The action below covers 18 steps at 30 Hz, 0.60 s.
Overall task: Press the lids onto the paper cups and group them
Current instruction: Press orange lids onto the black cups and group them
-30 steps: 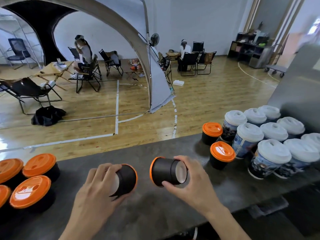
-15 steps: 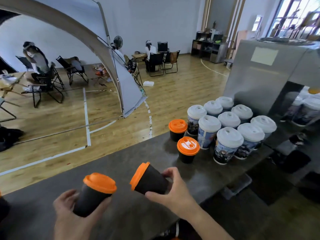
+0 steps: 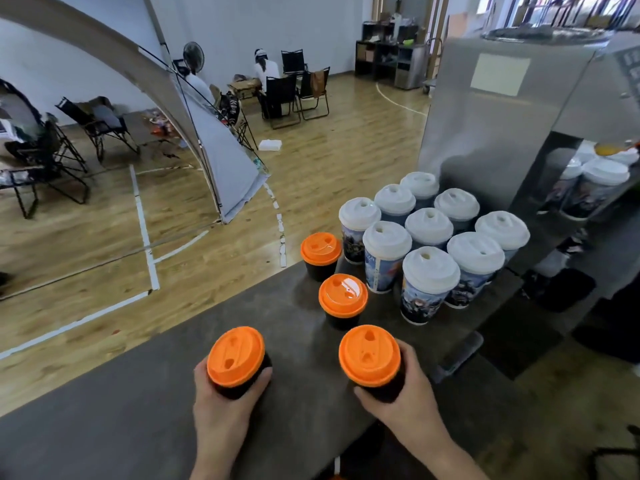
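left hand (image 3: 221, 407) grips upright orange-lidded cup (image 3: 237, 365) | right hand (image 3: 408, 400) grips another (image 3: 372, 362) | both over counter (image 3: 121, 427) | lids on

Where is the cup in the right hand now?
Head view, lower right of centre: the right hand grips the black cup at the grey counter, just this side of the nearer standing orange-lidded cup.

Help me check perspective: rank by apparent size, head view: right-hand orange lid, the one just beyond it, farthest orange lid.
1. Lid in the right hand, with the right hand around its cup
2. Lid just beyond it
3. Farthest lid
Nearness likely explains it.
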Tool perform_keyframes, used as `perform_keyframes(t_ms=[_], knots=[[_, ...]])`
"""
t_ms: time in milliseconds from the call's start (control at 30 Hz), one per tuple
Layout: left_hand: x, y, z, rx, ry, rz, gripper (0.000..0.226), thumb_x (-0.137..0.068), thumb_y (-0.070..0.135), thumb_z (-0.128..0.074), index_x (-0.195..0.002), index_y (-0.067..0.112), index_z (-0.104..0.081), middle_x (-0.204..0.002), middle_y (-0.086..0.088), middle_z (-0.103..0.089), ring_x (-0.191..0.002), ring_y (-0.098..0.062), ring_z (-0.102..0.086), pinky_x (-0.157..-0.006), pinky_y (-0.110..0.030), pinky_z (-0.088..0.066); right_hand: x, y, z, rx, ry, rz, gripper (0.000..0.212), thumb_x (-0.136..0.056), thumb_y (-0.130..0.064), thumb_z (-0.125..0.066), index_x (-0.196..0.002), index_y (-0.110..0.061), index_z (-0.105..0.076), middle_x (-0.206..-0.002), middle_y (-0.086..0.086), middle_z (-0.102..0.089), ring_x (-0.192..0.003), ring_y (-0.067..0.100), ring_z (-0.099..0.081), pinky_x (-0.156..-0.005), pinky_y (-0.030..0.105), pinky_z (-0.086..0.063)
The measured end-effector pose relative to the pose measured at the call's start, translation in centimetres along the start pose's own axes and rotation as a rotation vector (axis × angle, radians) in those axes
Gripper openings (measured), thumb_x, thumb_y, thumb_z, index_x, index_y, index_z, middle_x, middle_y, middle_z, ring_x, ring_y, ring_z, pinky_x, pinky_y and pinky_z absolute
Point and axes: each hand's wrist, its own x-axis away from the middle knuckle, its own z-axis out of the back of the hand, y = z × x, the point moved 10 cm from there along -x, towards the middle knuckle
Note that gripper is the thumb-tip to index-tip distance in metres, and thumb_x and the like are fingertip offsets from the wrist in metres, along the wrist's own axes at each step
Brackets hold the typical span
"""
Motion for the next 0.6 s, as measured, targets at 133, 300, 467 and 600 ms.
perform_keyframes(t_ms=[133, 300, 467, 600], knots=[[-3.6, 3.6, -7.1, -0.099, -0.100, -0.131, 0.087, -0.067, 0.029, -0.096, -0.137, 0.023, -0.045, -0.121, 0.004, -0.062, -0.110, -0.016, -0.055, -0.093, -0.034, -0.042, -2.1, 1.9, 1.2, 0.058, -0.021, -0.028, 0.090, -0.057, -0.028, -0.101, -0.131, -0.037, -0.049, -0.130, -0.016, -0.062, -0.126, 0.012, -0.057, -0.108, 0.037, -0.045], [-8.0, 5.4, -12.1, -0.128, -0.087, -0.148, 0.088, -0.073, 0.032, -0.093, -0.143, 0.017, -0.041, -0.136, -0.006, -0.062, -0.126, -0.027, -0.057, -0.097, -0.031, -0.040, -3.6, 2.1, 1.5, 0.103, -0.030, 0.024, 0.094, -0.052, -0.030, -0.103, -0.122, -0.049, -0.044, -0.124, -0.030, -0.051, -0.115, 0.005, -0.051, -0.102, 0.031, -0.037], [-10.2, 4.9, -13.5, -0.121, -0.030, -0.100, 0.091, -0.075, 0.040, -0.091, -0.146, 0.020, -0.039, -0.144, -0.009, -0.058, -0.133, -0.031, -0.054, -0.099, -0.033, -0.039, -5.0, 1.0, 1.4, 0.070, -0.027, 0.166, 0.094, -0.051, -0.021, -0.105, -0.128, -0.034, -0.052, -0.127, -0.022, -0.057, -0.118, 0.010, -0.057, -0.103, 0.046, -0.046], [-10.6, 4.5, -14.1, -0.152, -0.010, -0.088, 0.094, -0.074, 0.043, -0.089, -0.149, 0.020, -0.038, -0.146, -0.009, -0.057, -0.135, -0.033, -0.053, -0.099, -0.036, -0.040, -5.5, 1.4, 1.5, 0.027, -0.067, 0.184, 0.083, -0.053, -0.050, -0.091, -0.126, -0.041, -0.051, -0.124, -0.029, -0.059, -0.120, -0.015, -0.051, -0.097, 0.033, -0.045]])
